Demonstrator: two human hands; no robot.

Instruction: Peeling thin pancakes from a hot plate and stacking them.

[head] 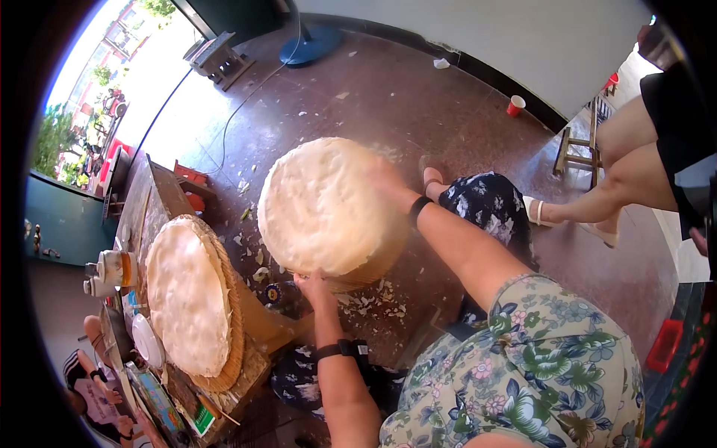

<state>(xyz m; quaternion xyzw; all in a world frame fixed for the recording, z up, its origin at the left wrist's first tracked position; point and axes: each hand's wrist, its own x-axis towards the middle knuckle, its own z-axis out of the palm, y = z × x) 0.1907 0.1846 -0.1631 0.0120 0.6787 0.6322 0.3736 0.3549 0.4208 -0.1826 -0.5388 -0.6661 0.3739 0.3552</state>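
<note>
A large round drum-like piece [322, 207] with a lumpy cream top and ribbed tan side is tilted before me. My left hand [316, 287] grips its near edge, with the thumb on the top and the other fingers partly hidden. My right hand [386, 178], blurred, lies against the piece's right edge; its fingers are too unclear to tell a grip. A second, similar round piece [187, 297] rests on the worktable [246, 378] to the left, its cream face in view above a ribbed tan rim.
Pale flakes [375, 302] litter the floor. A white plate [148, 340] and a jar of amber liquid [119, 269] stand left. Another person [98, 386] is beyond the table; a seated person's legs [622, 162] are at right. A blue round base [311, 45] trails a cable.
</note>
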